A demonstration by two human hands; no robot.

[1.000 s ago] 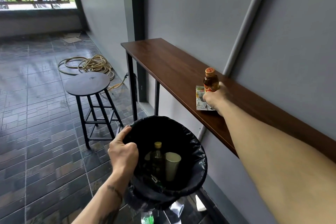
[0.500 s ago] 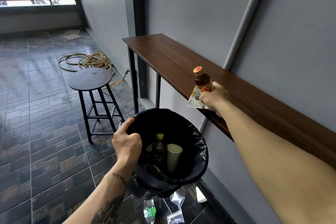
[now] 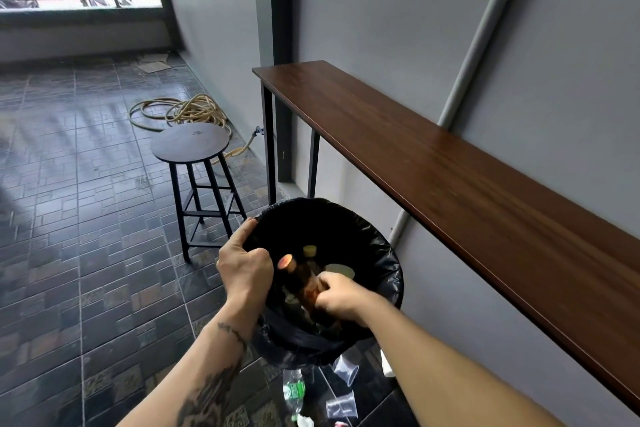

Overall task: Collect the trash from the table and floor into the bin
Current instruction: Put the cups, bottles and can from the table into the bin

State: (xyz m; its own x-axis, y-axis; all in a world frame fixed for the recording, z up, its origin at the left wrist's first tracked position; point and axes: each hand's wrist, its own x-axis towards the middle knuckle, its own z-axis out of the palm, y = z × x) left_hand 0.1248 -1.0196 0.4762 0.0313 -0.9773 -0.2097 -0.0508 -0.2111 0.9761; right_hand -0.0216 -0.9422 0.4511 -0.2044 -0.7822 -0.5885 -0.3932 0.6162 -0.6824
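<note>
My left hand point(image 3: 244, 265) grips the near-left rim of the bin point(image 3: 384, 253), which is lined with a black bag and held off the floor. Over the bin's mouth, my right hand point(image 3: 341, 295) holds a small brown bottle point(image 3: 304, 282) with an orange cap, tilted toward the left. Whether the wrapper is still in that hand is hidden. Inside the bin stand another bottle with a yellow cap point(image 3: 310, 250) and a paper cup point(image 3: 339, 270). The wooden table point(image 3: 450, 163) runs along the wall on the right.
On the floor under the bin lie a clear plastic bottle with a green label point(image 3: 293, 392), a clear plastic cup point(image 3: 346, 369), small bags point(image 3: 341, 407) and a white scrap point(image 3: 388, 362). A round black stool point(image 3: 190, 142) stands ahead on the left, a coiled hose point(image 3: 183, 113) behind it.
My right hand lifted the brown bottle and the wrapper off the table and carried them down and left over the bin. My left hand kept its grip on the rim.
</note>
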